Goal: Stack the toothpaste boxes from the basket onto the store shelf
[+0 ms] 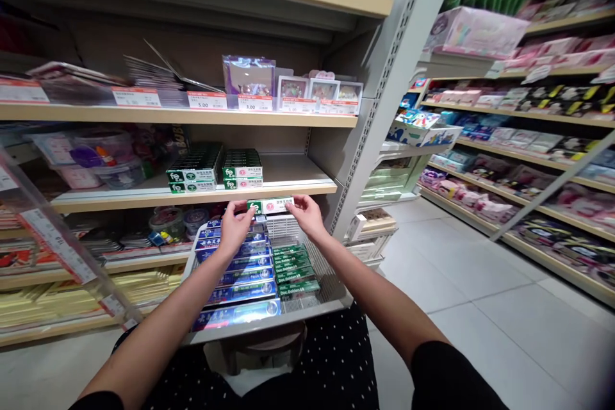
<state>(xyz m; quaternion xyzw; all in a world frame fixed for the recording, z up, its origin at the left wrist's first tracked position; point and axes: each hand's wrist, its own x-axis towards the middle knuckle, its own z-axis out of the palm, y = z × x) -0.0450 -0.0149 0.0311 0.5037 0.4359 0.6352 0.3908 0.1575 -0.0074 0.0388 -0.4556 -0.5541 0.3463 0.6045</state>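
Observation:
A green-and-white toothpaste box (276, 205) is held level between my two hands, above the far end of a grey basket (331, 302). My left hand (235, 225) pinches its left end, and my right hand (308, 214) grips its right end. The basket rests at my lap. Inside it, blue boxes (243, 291) lie in a column on the left, and several dark green boxes (294, 271) lie to their right. Just beyond my hands, green-and-white boxes stand on the shelf in a left stack (193, 174) and a right stack (243, 173).
Plastic tubs (108, 154) sit left of the stacks on the same shelf. The shelf's front edge (298, 192) runs just above my hands. A perforated grey upright (379, 83) rises on the right. Beyond it are a tiled aisle floor (446, 269) and more stocked shelves.

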